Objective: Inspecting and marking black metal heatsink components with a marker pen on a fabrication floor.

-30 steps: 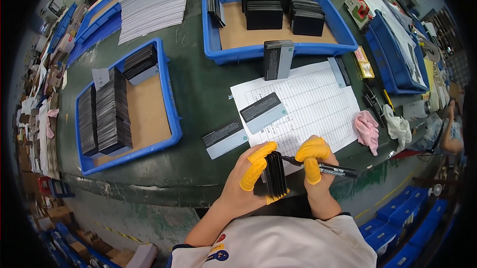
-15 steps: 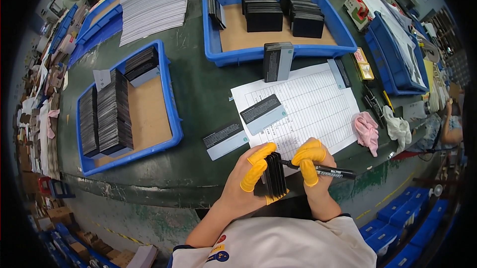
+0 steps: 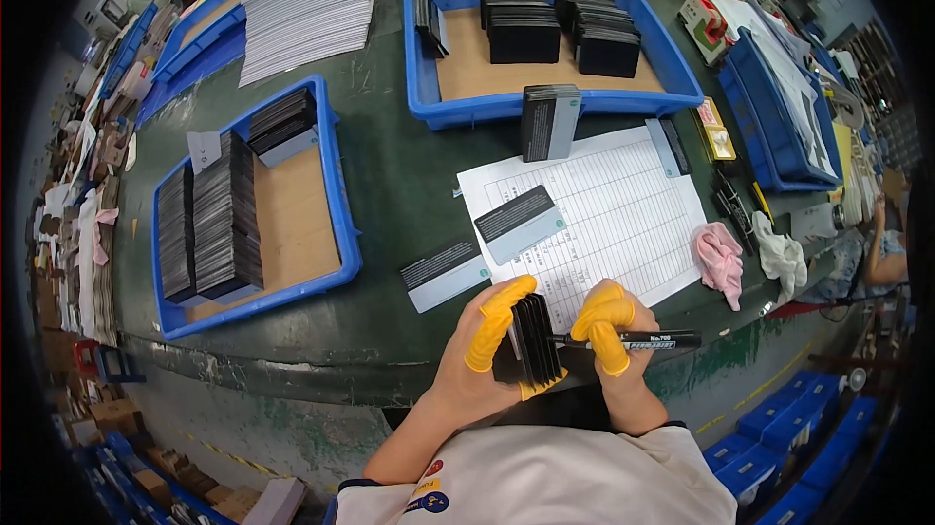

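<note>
In my left hand (image 3: 466,369), with yellow finger cots on its fingertips, stands a small stack of thin black cards (image 3: 538,338), edges up and slightly fanned. My right hand (image 3: 614,325), also in yellow finger cots, pinches a black marker pen (image 3: 672,340). The pen's tip end points left at the stack's right side; I cannot tell whether it touches. Just beyond the hands lies a printed grid sheet (image 3: 633,208). One black-and-pale-blue card (image 3: 519,223) rests on its left part, and a similar card (image 3: 443,275) lies on the green table beside it.
A blue tray (image 3: 346,243) at left and another (image 3: 555,108) at the back hold rows of black cards. An upright card bundle (image 3: 547,124) stands before the back tray. To the right are a pink cloth (image 3: 719,262), white cloth (image 3: 779,250), pens and blue bins (image 3: 779,121).
The fingers of my left hand have drawn back slightly to the left, and more of the stack's upper edges shows. The marker stays beside the stack, turned a little flatter.
</note>
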A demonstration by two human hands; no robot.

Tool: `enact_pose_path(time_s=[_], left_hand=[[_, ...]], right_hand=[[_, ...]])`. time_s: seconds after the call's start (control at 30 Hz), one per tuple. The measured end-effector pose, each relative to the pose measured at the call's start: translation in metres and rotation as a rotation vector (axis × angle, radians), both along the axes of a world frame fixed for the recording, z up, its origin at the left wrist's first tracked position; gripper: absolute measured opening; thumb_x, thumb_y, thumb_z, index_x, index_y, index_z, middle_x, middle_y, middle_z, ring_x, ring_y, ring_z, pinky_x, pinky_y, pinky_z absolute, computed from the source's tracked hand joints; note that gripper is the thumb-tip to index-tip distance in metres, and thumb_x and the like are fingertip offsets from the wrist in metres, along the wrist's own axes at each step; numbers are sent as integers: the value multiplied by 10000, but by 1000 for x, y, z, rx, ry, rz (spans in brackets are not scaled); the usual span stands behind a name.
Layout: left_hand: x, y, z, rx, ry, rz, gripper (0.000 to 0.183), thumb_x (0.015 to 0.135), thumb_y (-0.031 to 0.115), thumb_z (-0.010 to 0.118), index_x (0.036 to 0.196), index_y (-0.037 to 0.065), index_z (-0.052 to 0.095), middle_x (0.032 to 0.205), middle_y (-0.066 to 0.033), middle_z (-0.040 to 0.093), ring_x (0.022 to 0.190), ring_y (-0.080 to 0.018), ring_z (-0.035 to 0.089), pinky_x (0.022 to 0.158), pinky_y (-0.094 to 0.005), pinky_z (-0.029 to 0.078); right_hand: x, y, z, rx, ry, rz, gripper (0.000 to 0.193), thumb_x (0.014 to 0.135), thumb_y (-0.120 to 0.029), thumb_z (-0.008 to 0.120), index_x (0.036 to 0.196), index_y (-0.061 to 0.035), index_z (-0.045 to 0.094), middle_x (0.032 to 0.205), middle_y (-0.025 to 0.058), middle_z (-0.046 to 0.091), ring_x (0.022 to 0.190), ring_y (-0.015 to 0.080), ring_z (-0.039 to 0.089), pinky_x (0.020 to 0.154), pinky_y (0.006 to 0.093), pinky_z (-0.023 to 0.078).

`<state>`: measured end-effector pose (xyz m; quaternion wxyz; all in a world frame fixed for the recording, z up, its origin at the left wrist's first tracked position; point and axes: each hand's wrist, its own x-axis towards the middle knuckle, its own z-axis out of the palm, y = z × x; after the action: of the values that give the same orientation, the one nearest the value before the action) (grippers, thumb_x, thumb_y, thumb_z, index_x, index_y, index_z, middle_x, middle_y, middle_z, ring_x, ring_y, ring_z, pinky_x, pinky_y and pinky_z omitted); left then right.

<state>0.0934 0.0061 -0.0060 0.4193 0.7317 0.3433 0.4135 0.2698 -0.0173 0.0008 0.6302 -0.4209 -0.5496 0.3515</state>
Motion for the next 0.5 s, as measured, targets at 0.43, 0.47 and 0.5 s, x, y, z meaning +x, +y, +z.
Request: enact_pose_path(time_s=[0.43,0.47,0.5], left_hand=[[1,0,-5,-5,-83,51,872,594,170,865,1330,33,417,1279,-148,445,1181,-291,482,996,-361,407],[1,-1,-5,-5,-82,52,872,594,170,865,1330,33,417,1279,-148,445,1181,-291,482,996,-361,407],[1,-1,-6,-8,-81,52,871,595,171,865,1330,34,417,1279,-148,445,1182,-291,481,998,-361,405]], right_hand=[[0,0,-1,50,34,16,156,847,-117,633,763,4,582,712,102,614,603,163,486,561,270,380],[0,0,-2,50,35,17,156,847,-117,633,763,4,582,712,102,614,603,163,486,561,270,380],[0,1,-1,52,16,15,154,847,-115,633,764,4,583,715,101,616,604,164,487,563,272,379]])
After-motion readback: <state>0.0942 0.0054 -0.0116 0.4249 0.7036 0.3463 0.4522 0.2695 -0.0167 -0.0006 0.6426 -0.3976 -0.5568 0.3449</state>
